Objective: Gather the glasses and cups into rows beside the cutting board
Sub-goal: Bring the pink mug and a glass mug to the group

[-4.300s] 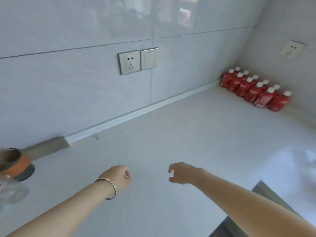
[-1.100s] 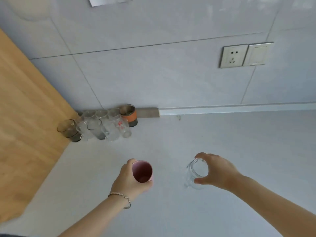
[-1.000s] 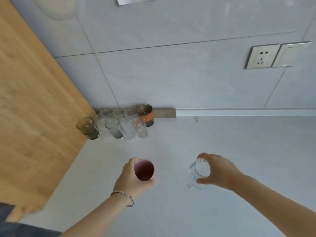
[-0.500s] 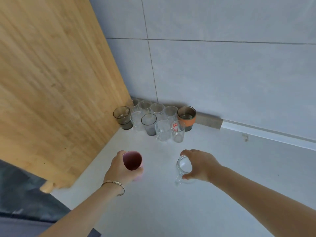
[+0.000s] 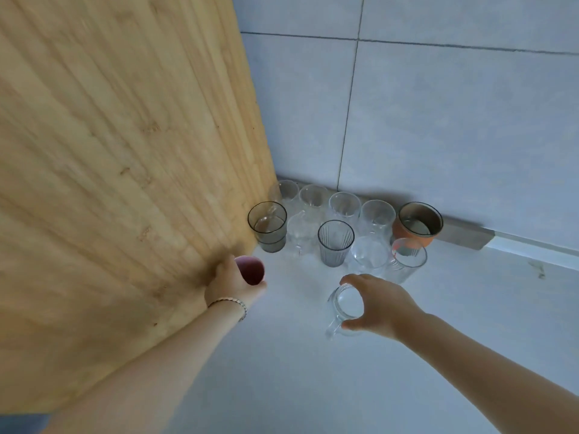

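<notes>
Your left hand [image 5: 230, 281] was wrapped around the pink cup [image 5: 250, 270], and your right hand [image 5: 376, 303] was pinched over the rim of the clear mug [image 5: 343, 308]. Half a second before, both sat further out on the counter [image 5: 407, 386]; you had since carried them in, the cup now just beside the cutting board [image 5: 125, 183], the mug near the front row of glasses [image 5: 335, 242]. Likely a third row was starting. Cup: opaque, matte. Mug: thin glass, handled. Board: pale grained wood. Rows: smooth, ribbed and smoked tumblers, one orange-banded cup [image 5: 418, 223].
</notes>
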